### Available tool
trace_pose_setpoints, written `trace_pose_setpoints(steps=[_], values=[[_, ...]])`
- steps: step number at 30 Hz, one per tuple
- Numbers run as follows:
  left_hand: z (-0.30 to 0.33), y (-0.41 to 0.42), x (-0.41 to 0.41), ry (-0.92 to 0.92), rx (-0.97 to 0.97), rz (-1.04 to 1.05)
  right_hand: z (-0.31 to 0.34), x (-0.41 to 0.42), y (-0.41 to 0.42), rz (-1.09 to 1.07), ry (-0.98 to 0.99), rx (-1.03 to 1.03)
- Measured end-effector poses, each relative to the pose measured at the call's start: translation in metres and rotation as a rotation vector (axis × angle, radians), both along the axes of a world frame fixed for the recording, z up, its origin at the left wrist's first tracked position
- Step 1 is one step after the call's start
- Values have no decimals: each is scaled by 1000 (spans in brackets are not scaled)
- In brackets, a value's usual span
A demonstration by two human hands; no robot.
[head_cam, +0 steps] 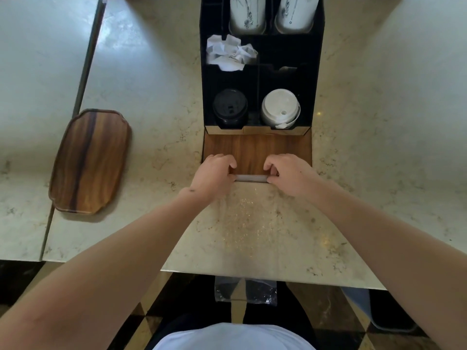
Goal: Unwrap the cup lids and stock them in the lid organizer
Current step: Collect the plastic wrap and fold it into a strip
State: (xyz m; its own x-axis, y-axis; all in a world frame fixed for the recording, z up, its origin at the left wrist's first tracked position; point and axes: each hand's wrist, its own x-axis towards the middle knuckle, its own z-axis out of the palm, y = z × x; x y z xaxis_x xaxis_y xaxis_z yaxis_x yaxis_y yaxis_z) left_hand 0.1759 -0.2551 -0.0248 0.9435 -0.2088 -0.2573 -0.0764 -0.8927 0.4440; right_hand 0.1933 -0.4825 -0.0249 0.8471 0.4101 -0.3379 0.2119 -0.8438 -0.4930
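The black lid organizer (316, 72) stands on a wooden base (255, 152) straight ahead. Its front left slot holds a stack of black lids (230, 107). Its front right slot holds a stack of white lids (279, 109). At the near edge of the base, my left hand (214, 174) and my right hand (289, 174) each pinch one end of a thin pale strip (250, 178). The strip looks like rolled clear wrap and is stretched level between my hands.
Crumpled white paper (231, 53) fills a middle left compartment. Two stacks of printed paper cups (247, 13) lie in the back slots. A wooden tray (91, 162) sits on the marble counter (252, 223) to the left. A clear plastic bag (245, 290) lies on the floor below.
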Motion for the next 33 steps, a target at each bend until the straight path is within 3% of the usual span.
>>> trace_pose_setpoints(steps=[6, 11, 16, 23, 33], values=[[2, 0, 1, 32, 39, -94, 3, 0, 1, 115, -38, -52], [8, 7, -13, -91, 3, -261, 1, -13, -5, 147, -150, 14], [3, 10, -22, -115, -32, -272, 0, -19, -9, 160, -148, 41], [-2, 17, -23, -299, 37, -422, 0, -24, -10, 311, -338, -31], [-10, 35, -33, -414, 68, -476, -14, -43, -23, 313, -446, -9]])
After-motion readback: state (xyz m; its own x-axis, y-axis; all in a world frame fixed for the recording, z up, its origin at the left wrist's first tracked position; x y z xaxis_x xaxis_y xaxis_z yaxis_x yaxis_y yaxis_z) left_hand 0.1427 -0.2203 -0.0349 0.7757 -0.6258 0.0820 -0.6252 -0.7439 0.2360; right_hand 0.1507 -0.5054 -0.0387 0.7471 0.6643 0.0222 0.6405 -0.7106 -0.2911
